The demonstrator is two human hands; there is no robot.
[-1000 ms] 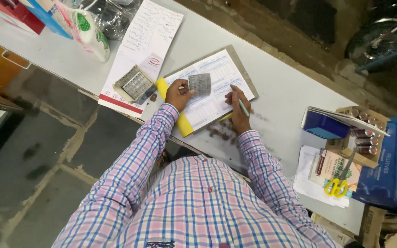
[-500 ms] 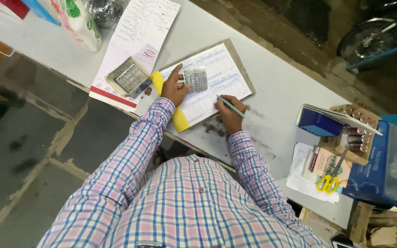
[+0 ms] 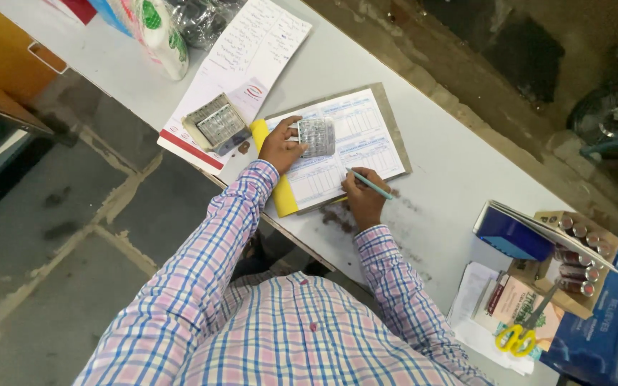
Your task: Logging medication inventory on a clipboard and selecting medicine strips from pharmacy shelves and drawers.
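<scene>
i see my left hand [image 3: 278, 146] pinching a silvery foil blister strip [image 3: 316, 136] flat on the printed paper form [image 3: 352, 146], fingers closed on its near edge. my right hand [image 3: 363, 200] grips a slim teal pen [image 3: 370, 184], tip on the form. the strip looks light, thin and crinkly, best held by its edges. the white table [image 3: 445, 171] edge runs just under my wrists; open room lies beyond the form, toward the far edge.

Plenty of bare tabletop [image 3: 452, 164] right of the form pad [image 3: 345, 146], then the blue box [image 3: 513, 232] and scissors [image 3: 515, 337] block; left, blister packs [image 3: 216, 125] crowd it
</scene>
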